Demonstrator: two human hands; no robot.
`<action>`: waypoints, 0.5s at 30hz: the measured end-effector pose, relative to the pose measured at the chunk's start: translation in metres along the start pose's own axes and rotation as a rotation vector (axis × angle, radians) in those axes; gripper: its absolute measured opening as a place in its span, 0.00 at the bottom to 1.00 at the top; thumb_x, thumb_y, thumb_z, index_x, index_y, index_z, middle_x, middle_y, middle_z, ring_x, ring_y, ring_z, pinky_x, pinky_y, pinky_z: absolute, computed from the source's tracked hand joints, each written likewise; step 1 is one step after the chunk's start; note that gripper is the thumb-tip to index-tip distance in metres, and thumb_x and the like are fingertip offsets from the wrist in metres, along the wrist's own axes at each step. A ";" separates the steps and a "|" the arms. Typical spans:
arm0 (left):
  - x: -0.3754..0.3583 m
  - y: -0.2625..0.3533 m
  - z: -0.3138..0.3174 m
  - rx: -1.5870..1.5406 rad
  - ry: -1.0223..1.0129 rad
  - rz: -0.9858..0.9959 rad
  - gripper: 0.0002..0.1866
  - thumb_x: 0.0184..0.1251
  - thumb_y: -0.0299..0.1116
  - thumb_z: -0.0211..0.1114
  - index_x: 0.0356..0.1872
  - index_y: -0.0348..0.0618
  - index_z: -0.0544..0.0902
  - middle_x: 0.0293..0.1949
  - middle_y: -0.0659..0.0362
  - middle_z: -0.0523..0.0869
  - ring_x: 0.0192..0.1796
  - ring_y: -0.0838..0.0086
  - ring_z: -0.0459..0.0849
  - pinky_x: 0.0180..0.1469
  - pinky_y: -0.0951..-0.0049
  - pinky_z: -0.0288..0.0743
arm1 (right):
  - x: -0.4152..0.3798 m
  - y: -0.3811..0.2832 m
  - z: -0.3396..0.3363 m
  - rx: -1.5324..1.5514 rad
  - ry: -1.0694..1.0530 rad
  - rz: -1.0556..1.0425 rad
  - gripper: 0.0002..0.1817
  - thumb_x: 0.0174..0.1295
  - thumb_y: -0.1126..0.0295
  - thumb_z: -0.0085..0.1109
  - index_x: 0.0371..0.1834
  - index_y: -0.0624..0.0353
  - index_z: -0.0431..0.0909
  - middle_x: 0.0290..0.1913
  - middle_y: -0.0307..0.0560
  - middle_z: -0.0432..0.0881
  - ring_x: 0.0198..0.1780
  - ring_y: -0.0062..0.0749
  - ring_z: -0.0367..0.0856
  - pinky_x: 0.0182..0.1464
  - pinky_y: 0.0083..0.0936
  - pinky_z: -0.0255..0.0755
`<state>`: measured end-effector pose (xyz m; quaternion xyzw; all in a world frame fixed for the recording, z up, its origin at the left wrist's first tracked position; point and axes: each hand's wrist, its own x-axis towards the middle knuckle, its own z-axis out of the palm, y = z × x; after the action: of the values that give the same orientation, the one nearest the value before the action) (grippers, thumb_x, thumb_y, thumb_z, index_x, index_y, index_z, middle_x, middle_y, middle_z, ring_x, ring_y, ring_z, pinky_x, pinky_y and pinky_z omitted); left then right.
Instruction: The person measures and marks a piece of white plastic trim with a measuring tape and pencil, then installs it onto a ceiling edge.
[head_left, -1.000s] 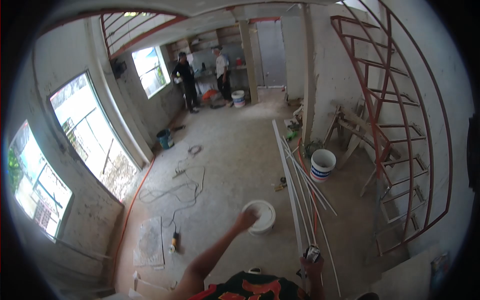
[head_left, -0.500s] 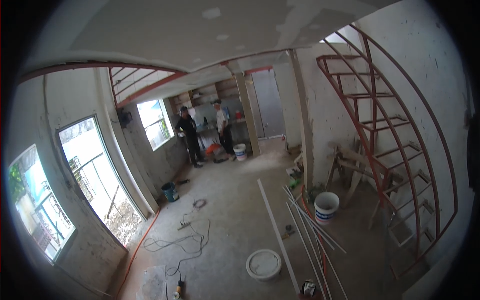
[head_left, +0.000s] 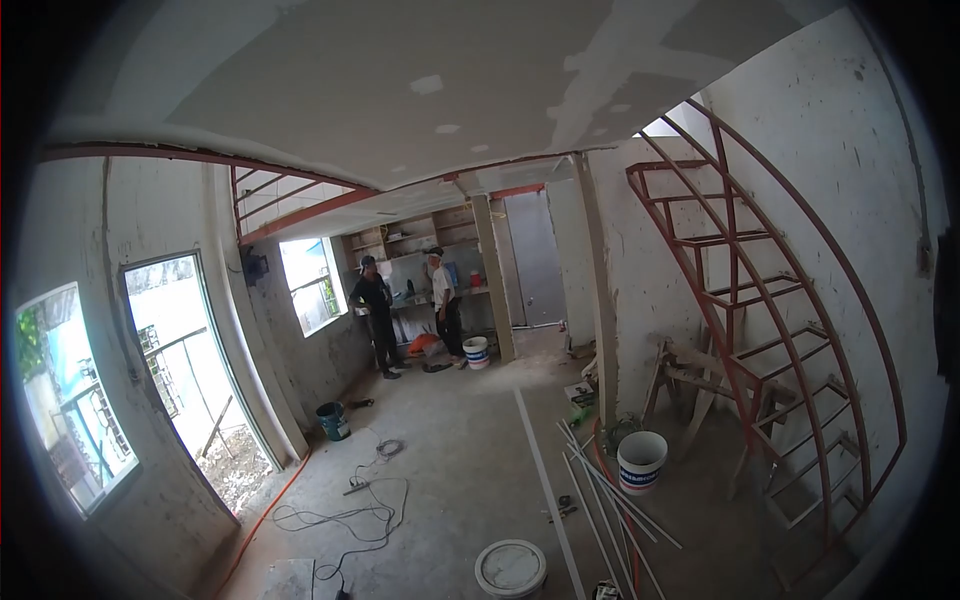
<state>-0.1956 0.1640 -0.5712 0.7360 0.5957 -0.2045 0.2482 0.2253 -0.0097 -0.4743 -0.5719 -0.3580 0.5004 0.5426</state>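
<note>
Neither my left hand nor my right hand shows in the head view. Near the bottom edge stands a bucket with a white lid (head_left: 511, 568). Several thin pale strips (head_left: 605, 500) lie crossed on the concrete floor to its right, beside an open white bucket (head_left: 641, 462). A long flat strip (head_left: 545, 480) runs along the floor. Dark cables (head_left: 365, 525) are spread loosely on the left part of the floor.
Two people, one in dark clothes (head_left: 375, 312) and one in a white top (head_left: 441, 290), stand by the far counter. A red metal stair frame (head_left: 765, 300) rises at the right, near a wooden trestle (head_left: 700, 375). A dark bucket (head_left: 333, 422) stands at the left.
The view has tilted up, so the floor items sit lower in the picture and more ceiling shows. The yellow tool at the bottom has left the view. The far person in white has an arm raised.
</note>
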 end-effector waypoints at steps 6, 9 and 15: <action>-0.005 0.000 0.005 0.003 -0.020 -0.014 0.25 0.62 0.51 0.51 0.50 0.42 0.77 0.51 0.47 0.77 0.57 0.58 0.74 0.62 0.57 0.62 | 0.000 0.002 -0.006 0.047 0.034 -0.255 0.16 0.59 0.74 0.52 0.51 0.61 0.75 0.41 0.41 0.78 0.33 0.23 0.72 0.35 0.20 0.67; -0.006 0.002 0.006 0.006 -0.027 -0.019 0.24 0.62 0.51 0.51 0.50 0.42 0.77 0.51 0.47 0.77 0.57 0.58 0.74 0.62 0.57 0.62 | 0.001 -0.005 -0.006 0.062 0.039 -0.249 0.15 0.59 0.73 0.51 0.50 0.61 0.75 0.40 0.40 0.78 0.33 0.24 0.71 0.36 0.21 0.67; -0.008 0.003 0.008 0.004 -0.041 -0.022 0.24 0.63 0.50 0.51 0.49 0.42 0.77 0.50 0.47 0.78 0.56 0.58 0.74 0.62 0.57 0.62 | 0.000 -0.013 -0.005 0.117 0.022 -0.245 0.12 0.60 0.71 0.51 0.44 0.61 0.76 0.36 0.37 0.76 0.32 0.23 0.69 0.34 0.20 0.65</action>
<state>-0.1945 0.1530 -0.5724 0.7254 0.5982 -0.2236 0.2569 0.2319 -0.0087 -0.4623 -0.4968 -0.3896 0.4440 0.6358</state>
